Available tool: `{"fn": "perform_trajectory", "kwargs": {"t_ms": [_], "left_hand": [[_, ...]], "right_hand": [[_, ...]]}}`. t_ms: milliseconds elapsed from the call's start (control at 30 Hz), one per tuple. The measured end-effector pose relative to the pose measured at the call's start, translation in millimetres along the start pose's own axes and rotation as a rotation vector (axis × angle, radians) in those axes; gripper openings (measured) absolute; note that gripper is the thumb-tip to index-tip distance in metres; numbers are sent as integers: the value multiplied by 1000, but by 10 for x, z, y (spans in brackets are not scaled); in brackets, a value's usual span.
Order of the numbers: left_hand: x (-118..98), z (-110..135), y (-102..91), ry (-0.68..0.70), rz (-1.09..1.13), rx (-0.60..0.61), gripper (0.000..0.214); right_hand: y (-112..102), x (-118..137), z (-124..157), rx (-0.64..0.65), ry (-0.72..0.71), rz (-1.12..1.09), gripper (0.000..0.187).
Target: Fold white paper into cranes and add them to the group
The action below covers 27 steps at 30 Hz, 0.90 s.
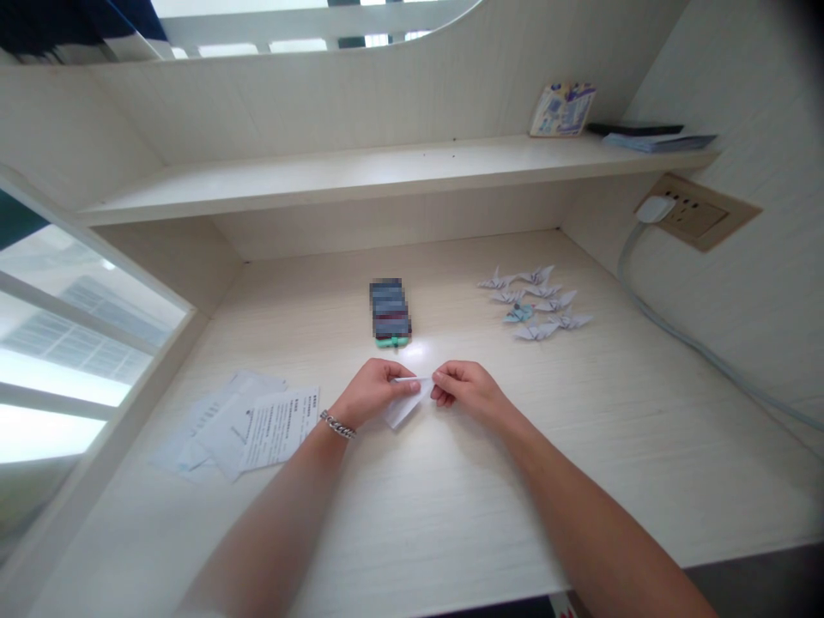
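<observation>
Above the middle of the desk, a folded piece of white paper (405, 408) is held between both hands. My left hand (378, 388) pinches its upper left part between thumb and fingers, and a silver chain bracelet circles that wrist. At the paper's right tip, the thumb and fingertips of my right hand (464, 388) are closed in a pinch. A phone (390, 309) with a blurred-out screen lies just beyond the left hand. Folded paper cranes (537, 331), several white and one blue (518, 312), sit in a group at the back right.
Loose printed sheets (280, 429) overlap on the desk at the left. A shelf (360, 176) runs across the back, carrying a small patterned box (562, 110) and flat booklets (660, 142). A white plug (655, 209) sits in the right wall socket, its cable (682, 335) trailing along the desk's right side.
</observation>
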<state>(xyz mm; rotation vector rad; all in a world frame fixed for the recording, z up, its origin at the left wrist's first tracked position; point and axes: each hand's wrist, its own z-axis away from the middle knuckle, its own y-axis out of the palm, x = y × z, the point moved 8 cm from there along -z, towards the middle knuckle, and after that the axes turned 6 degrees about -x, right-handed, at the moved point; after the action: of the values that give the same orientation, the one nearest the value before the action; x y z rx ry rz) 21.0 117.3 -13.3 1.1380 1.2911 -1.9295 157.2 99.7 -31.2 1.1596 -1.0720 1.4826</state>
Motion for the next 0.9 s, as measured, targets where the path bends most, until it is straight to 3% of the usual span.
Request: {"fn": "perform_trajectory", "kwargs": {"t_ms": [233, 633, 900], "left_hand": [[-37, 12, 65, 9, -19, 41, 38], [-48, 21, 30, 21, -48, -26, 40], [-54, 5, -54, 14, -6, -110, 37]], "right_hand": [[42, 49, 35, -19, -64, 136, 20], [30, 36, 34, -50, -57, 153, 19], [17, 24, 17, -65, -21, -25, 23]]}}
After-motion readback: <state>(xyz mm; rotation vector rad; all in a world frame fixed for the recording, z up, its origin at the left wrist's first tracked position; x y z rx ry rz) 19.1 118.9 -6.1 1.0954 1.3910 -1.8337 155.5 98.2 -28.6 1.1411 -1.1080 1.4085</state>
